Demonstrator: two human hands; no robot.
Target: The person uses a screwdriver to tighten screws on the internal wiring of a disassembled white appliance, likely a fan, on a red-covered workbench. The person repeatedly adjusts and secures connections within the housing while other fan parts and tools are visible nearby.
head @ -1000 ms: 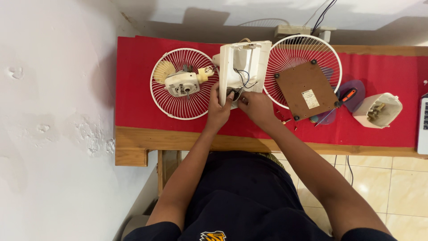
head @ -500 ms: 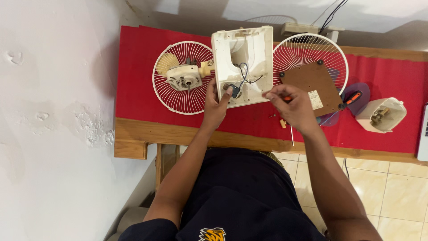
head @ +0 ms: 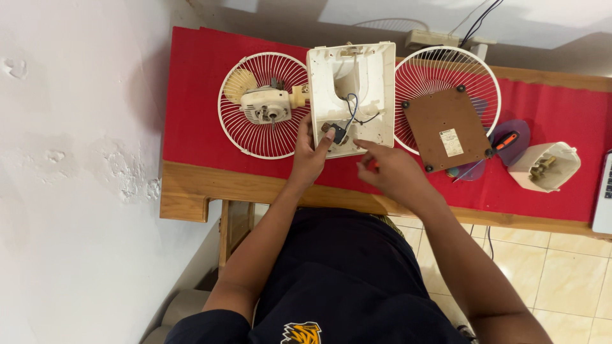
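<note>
Left hand (head: 310, 156) grips the near-left edge of the cream fan housing (head: 352, 95), thumb pressed on the small dark switch block (head: 336, 132) inside. Right hand (head: 390, 172) is loosely curled, index finger extended at the block, with something small and red tucked in the palm; we can't tell what. Housing lies open-side up on the red cloth (head: 197, 95), between the wire grille with the motor (head: 266, 106) and the second grille (head: 446, 70) under the brown plate (head: 446, 127). We should keep the thumb pinning the block, work clear of the blue and dark wires (head: 354, 113), and avoid tugging them.
</note>
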